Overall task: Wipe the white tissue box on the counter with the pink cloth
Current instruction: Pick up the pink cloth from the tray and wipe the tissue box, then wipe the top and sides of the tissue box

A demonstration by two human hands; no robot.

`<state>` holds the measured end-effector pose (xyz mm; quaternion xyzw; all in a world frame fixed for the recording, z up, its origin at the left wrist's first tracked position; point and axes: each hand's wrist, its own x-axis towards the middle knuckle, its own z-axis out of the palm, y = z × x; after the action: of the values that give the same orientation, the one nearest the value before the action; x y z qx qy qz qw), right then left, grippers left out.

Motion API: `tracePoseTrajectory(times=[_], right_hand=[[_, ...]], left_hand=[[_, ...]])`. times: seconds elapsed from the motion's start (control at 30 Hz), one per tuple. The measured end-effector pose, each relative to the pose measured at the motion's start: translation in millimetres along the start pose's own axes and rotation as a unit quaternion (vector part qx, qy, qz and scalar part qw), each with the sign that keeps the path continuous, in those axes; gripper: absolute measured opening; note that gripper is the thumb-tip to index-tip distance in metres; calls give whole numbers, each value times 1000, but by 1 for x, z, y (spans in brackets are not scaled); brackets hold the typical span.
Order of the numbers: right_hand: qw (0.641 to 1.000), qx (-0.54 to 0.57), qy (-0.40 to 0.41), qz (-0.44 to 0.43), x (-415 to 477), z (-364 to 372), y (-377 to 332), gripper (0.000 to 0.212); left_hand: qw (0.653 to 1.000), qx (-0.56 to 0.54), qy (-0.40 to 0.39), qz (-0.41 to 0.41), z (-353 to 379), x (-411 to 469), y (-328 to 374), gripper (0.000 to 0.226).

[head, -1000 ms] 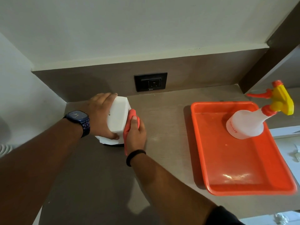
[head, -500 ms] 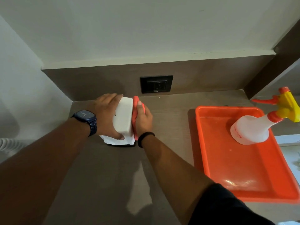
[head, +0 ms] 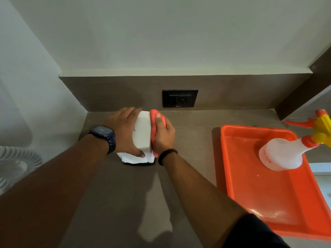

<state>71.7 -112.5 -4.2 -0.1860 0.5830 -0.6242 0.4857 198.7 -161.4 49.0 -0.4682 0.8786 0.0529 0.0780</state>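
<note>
The white tissue box point(head: 142, 135) stands on the brown counter point(head: 114, 194) near the back left corner, with a white tissue sticking out at its near end. My left hand point(head: 125, 130), a watch on its wrist, grips the box from the left and top. My right hand point(head: 163, 133) presses the pink cloth point(head: 153, 126) flat against the box's right side. Most of the cloth is hidden under my fingers.
An orange tray point(head: 232, 176) lies on the counter to the right, with a white spray bottle point(head: 283, 153) lying in it, its yellow and orange trigger head over the tray's far right edge. A black wall socket point(head: 180, 98) sits in the backsplash behind the box.
My right hand slid the pink cloth along the box's right side, from its near end toward the far end. My left hand kept hold of the box.
</note>
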Motion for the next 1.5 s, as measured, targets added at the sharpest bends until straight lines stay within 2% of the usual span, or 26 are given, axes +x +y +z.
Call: tracePoseTrajectory(times=[0.17, 0.3, 0.37, 0.5, 0.57, 0.67, 0.87, 1.03, 1.1, 1.17, 1.27, 1.3, 1.37, 1.43, 1.5], right_hand=[[997, -8, 19, 73, -7, -4, 4, 33], [992, 32, 33, 117, -31, -9, 16, 35], [993, 43, 29, 107, -33, -6, 12, 32], [999, -4, 12, 29, -14, 6, -10, 29], [999, -21, -5, 44, -4, 6, -19, 32], [996, -22, -30, 85, 1, 1, -22, 21], [992, -26, -14, 125, -25, -9, -18, 36], [991, -12, 35, 126, -53, -21, -16, 23], [991, 7, 46, 129, -58, -23, -24, 15], [995, -13, 38, 96, -55, -20, -37, 15], [996, -81, -1, -43, -45, 0, -63, 6], [987, -120, -20, -101, -41, 8, -70, 4], [944, -248, -69, -208, -31, 22, -75, 22], [864, -416, -142, -246, -18, 30, -69, 42], [776, -555, -188, -235, -12, 31, -58, 50]], left_hand=[[1000, -5, -1, 8, -2, -1, 3, 140], [1000, -16, 8, 12, -4, -1, 3, 137], [1000, -15, 5, 14, -4, 0, 2, 138], [1000, -23, 3, 9, -2, 0, 0, 135], [1000, -28, 6, 6, 0, 1, 0, 136], [1000, -22, 10, 1, 2, 2, 0, 141], [1000, -11, 19, -9, 8, 4, 0, 143], [999, -23, 36, -4, 9, 7, -1, 142], [999, -40, 25, -5, 6, 5, -1, 149], [996, -83, -11, -11, 1, 1, -4, 158], [985, -159, -60, -38, -6, -7, -16, 161], [981, -175, -63, -51, -7, -10, -22, 160], [977, -199, -47, -59, -5, -15, -31, 152], [962, -269, -8, -38, -1, -20, -36, 133], [947, -320, 18, -30, 3, -24, -38, 133]])
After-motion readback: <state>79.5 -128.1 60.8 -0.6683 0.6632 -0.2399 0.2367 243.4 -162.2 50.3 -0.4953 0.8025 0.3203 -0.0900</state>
